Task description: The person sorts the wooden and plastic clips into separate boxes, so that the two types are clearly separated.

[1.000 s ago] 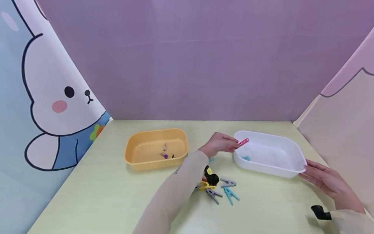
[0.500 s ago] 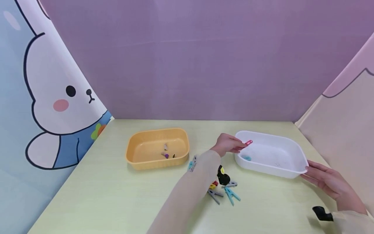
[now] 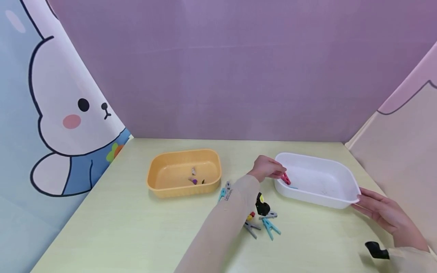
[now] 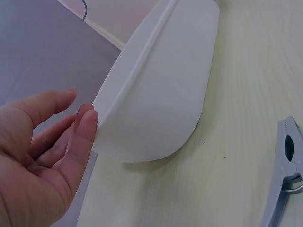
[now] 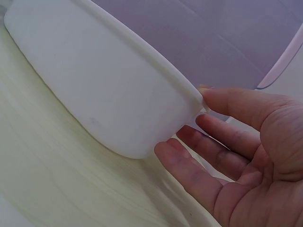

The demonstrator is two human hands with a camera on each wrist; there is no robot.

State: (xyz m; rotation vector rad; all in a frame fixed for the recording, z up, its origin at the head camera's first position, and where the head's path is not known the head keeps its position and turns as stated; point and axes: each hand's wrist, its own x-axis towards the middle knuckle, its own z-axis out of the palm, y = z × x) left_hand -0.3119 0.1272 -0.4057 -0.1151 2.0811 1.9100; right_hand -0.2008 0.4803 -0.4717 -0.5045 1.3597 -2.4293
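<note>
My left hand is over the left end of a white plastic basin. In the left wrist view its thumb and fingers are parted beside the rim, with nothing visible between them. A red clothespin slants downward just below the fingertips, inside the basin; whether it still touches them is hard to tell. Under it, part of a light blue clothespin shows. My right hand holds the basin's right end, thumb on the rim and fingers against the outer wall, as the right wrist view shows.
An orange basin with a few tiny objects stands left. On the table lie several clothespins, among them a blue one and a grey one; my left forearm covers part of the pile. A purple backdrop rises behind.
The red clothespin went right with my left hand over the basin, then turned from pointing up to slanting down, lower, as the fingers parted from it. My right hand stayed on the basin.
</note>
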